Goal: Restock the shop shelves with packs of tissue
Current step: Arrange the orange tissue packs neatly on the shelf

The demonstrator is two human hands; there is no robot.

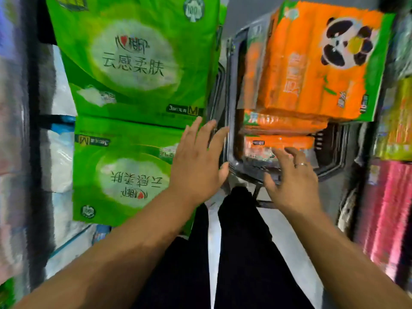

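Shop aisle seen from above, grey floor between shelving on both frame edges, heavy blur. Left-edge shelf carries pale white-blue packs; yellow packs and pink packs sit at the right edge. Two big green tissue packs fill upper left and centre left, upper green pack butting against lower green pack, probably staged there as stock. A dark basket at centre right holds stacked orange tissue: panda pack on top, lower orange pack under it, piled for carrying.

Left hand has its fingers spread and holds nothing, over the right edge of the lower green pack beside the basket rim; contact unclear. Right hand, ring on one finger, is also spread and holds nothing, fingertips at the lower orange pack; touch not certain. Likely reaching with both hands to lift a bulky pack. Dark trouser legs show bottom centre.
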